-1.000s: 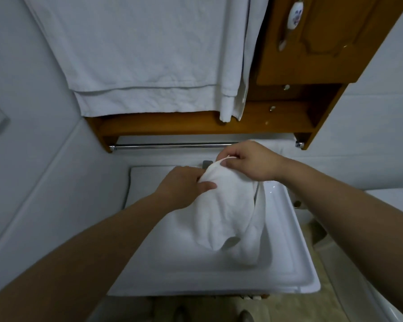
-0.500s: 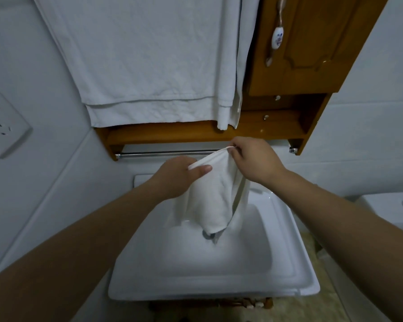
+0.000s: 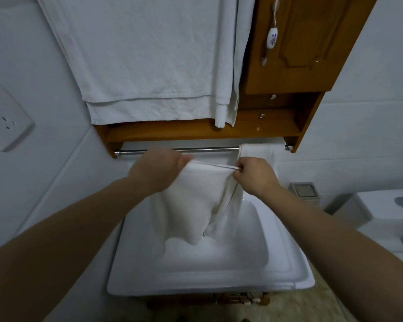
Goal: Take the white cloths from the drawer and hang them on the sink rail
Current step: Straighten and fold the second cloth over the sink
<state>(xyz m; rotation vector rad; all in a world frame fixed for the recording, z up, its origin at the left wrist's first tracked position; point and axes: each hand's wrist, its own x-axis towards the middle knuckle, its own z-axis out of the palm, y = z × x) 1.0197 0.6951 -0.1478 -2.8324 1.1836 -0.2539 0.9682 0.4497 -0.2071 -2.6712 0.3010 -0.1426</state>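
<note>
Nearest, two bare forearms reach forward over a white sink (image 3: 289, 270). One white cloth (image 3: 196, 201) is held stretched between the hands, its lower part drooping into the basin. The left hand (image 3: 156, 170) grips the cloth's top left corner with curled fingers; the right hand (image 3: 254, 174) pinches the top right corner. The cloth's top edge sits just below and in front of one metal rail (image 3: 196, 149), not yet draped over it. At the rail's right end one hung cloth (image 3: 261, 151) is already in place, so the job looks partly done: one up, one in hand. No drawer shows, so any cloths left cannot be told. Farther up, two towels (image 3: 149, 66) hang beside one wooden cabinet (image 3: 300, 43).
</note>
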